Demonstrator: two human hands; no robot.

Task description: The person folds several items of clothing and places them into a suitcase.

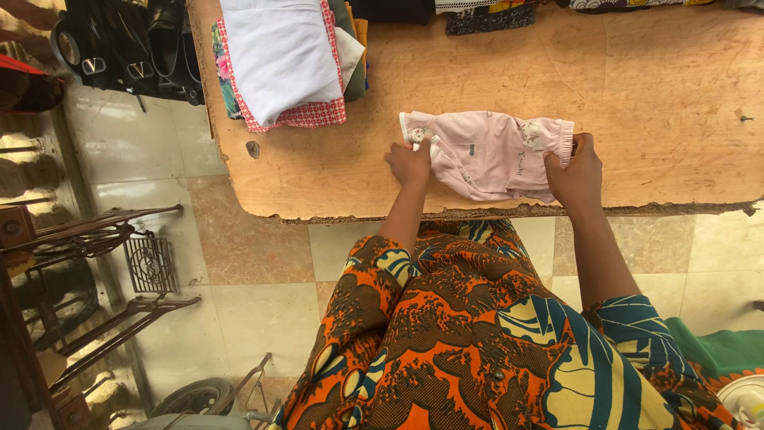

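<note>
Near table [318, 175] front edge: small pink garment [485, 151] lying flat, long axis left-right, spanning between both hands. Left hand [410, 163] pinching left end, right hand [574, 171] gripping elastic right end. Both equally near. Folded clothes stack [282, 56] well apart, far-left.

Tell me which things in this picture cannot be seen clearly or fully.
- Head view: fingertips of the left hand and right hand, tucked into the pink garment.
- Head view: the prints on the garment, too small to read.
- Head view: the cloth pile on the table, cut off by the top edge.
- Head view: the white bowl, cut by the corner.
</note>
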